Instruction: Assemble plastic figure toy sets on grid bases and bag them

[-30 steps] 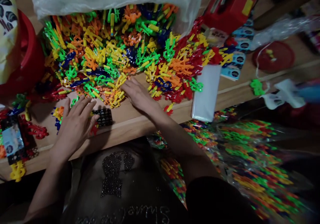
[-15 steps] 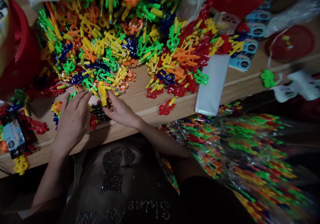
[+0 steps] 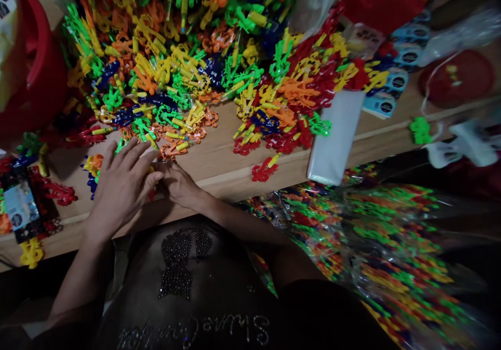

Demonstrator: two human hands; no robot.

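Observation:
Close together at the front of the wooden table, my left hand (image 3: pixel 124 183) and my right hand (image 3: pixel 178 183) meet over something mostly hidden. Slightly spread fingers of my left hand reach forward, its thumb against a bit of yellow plastic. My right hand's fingers are curled in, and what they hold cannot be made out. Just beyond them lies a heap of small plastic figures (image 3: pixel 156 73) in green, yellow, orange and blue, many with yellow tubes. Orange and blue figures (image 3: pixel 93 167) sit left of my left hand.
A red bin (image 3: pixel 37 79) stands at the left. Nearer are a dark strip with a blue card (image 3: pixel 20 209) and a yellow figure (image 3: pixel 32 252). On the right are a stack of clear bags (image 3: pixel 337 136) and blue cards (image 3: pixel 385 92). Filled bags (image 3: pixel 395 235) lie below the table edge.
The yellow figure at my right fingertips is now mostly hidden between my hands. My right hand has curled inward, and the dark patterned strip beneath is covered. The view has shifted slightly.

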